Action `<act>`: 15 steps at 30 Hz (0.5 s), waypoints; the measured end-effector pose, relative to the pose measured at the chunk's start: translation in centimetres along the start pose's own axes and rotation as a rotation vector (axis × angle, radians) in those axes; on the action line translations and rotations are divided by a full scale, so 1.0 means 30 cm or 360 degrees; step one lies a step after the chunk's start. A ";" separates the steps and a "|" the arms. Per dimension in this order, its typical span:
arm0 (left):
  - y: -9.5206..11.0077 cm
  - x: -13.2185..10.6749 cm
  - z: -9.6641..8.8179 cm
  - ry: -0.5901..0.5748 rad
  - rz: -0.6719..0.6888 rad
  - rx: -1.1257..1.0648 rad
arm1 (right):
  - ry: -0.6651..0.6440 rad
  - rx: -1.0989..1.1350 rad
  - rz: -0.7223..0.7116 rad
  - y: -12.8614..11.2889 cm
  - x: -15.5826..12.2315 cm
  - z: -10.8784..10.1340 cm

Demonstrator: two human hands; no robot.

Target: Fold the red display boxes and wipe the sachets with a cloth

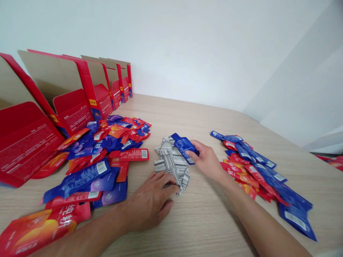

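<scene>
A grey-and-white striped cloth (171, 162) lies crumpled in the middle of the wooden table (203, 217). My left hand (150, 201) rests on the table at the cloth's near edge, fingers curled and pinching its corner. My right hand (207, 161) is closed on a blue sachet (183, 146), holding it over the cloth's far right side. A large heap of red and blue sachets (102, 157) lies left of the cloth. A second, flatter pile of red and blue sachets (257, 171) lies to the right of my right forearm.
Several open red cardboard boxes (75, 96) stand in a row along the left, flaps up, reaching back to the white wall. A big red sachet (40, 225) lies at the near left edge. More red packets (332, 160) show at the far right edge.
</scene>
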State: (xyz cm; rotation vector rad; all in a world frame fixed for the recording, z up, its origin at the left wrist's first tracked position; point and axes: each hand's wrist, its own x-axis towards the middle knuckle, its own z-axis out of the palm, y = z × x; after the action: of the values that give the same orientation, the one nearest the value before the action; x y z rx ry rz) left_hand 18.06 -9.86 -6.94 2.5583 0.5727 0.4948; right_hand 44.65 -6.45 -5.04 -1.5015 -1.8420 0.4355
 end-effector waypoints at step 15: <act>0.007 0.000 0.002 -0.0049 -0.0026 0.0012 | -0.0220 -0.0099 -0.0478 -0.043 -0.035 0.098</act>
State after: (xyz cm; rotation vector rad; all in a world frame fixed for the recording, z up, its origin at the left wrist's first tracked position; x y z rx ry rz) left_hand 18.15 -10.05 -6.87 2.5620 0.5854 0.4477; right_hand 41.76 -7.28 -6.55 -1.2317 -2.1657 0.3464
